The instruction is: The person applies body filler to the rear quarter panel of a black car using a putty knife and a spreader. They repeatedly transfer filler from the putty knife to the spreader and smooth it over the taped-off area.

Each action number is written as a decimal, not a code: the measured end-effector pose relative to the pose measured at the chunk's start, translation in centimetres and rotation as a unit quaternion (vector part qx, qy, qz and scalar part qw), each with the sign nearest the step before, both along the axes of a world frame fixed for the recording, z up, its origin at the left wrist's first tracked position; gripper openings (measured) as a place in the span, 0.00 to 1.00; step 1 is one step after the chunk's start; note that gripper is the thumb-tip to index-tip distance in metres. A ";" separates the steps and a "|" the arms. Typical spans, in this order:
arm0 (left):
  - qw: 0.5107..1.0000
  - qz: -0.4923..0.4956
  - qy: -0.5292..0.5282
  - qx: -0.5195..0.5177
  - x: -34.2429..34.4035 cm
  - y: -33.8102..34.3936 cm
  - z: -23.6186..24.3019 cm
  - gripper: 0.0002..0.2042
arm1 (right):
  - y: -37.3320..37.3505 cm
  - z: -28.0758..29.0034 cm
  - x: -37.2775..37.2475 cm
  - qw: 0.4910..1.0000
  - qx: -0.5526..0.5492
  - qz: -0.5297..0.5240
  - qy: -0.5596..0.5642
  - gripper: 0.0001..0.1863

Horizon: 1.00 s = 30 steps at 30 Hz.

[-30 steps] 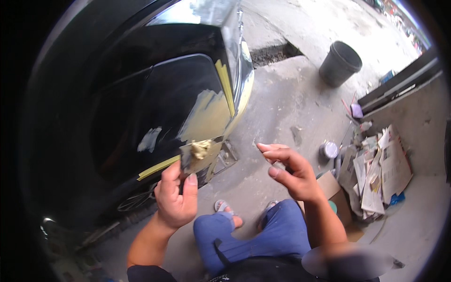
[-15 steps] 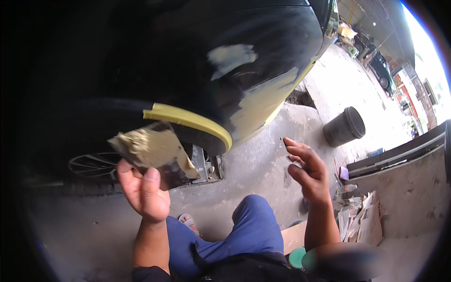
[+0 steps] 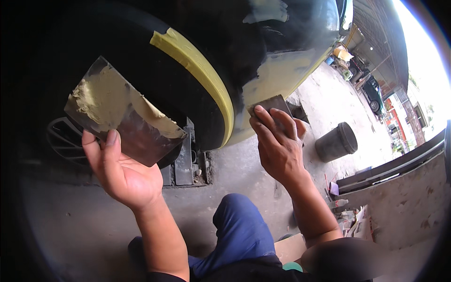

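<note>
My left hand (image 3: 127, 181) pinches the lower edge of a flat dark metal plate (image 3: 143, 143), tilted beside the wheel arch. Pale yellow putty (image 3: 87, 101) is heaped at its upper left and smeared across it. My right hand (image 3: 282, 145) is closed on a thin dark rectangular spreader (image 3: 275, 105), its fingers pressed over the flat face. The spreader overlaps the lower edge of a filler-coated patch (image 3: 284, 70) on the black car's corner; whether it touches, I cannot tell. Yellow tape (image 3: 199, 68) runs along the wheel arch.
A spoked wheel (image 3: 66, 138) sits below the arch at left. On the floor to the right stands a dark bucket (image 3: 336, 142). Near my right forearm are a plastic bottle (image 3: 338, 203) and crumpled papers (image 3: 357, 223). A low wall (image 3: 404, 202) bounds the right side.
My right hand has moved up and forward to the car's corner, fingers now down over the spreader. The plate in my left hand has shifted left and turned its face more toward view.
</note>
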<state>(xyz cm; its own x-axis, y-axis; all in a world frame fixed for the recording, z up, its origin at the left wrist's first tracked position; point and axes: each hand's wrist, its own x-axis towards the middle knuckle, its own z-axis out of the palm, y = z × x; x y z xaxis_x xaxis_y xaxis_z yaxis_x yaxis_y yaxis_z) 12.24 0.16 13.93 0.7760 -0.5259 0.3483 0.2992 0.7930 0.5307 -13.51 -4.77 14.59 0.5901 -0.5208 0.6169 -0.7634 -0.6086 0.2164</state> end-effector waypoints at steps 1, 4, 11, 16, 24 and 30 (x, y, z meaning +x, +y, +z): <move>1.000 0.001 0.001 0.003 -0.2 0.1 -0.1 0.21 | -0.2 -0.2 0.2 1.000 -0.008 -0.003 0.006 0.19; 1.000 0.011 0.002 0.016 -0.4 0.6 -0.2 0.21 | -0.7 -1.1 0.7 0.999 -0.044 0.003 0.000 0.19; 0.999 0.006 -0.023 0.032 0.2 0.9 -1.2 0.18 | -1.9 -3.1 1.4 0.998 -0.057 -0.004 0.000 0.22; 0.998 0.011 -0.027 0.047 0.1 0.7 -1.8 0.19 | -1.7 -4.3 0.7 0.999 -0.038 -0.027 0.012 0.22; 0.999 -0.004 -0.011 0.044 0.1 0.9 -1.8 0.21 | -1.4 -2.1 2.0 0.998 -0.066 -0.020 0.006 0.22; 0.998 -0.011 -0.014 0.052 -0.4 0.7 -1.6 0.22 | -1.3 -4.1 1.0 0.998 -0.038 -0.049 0.029 0.22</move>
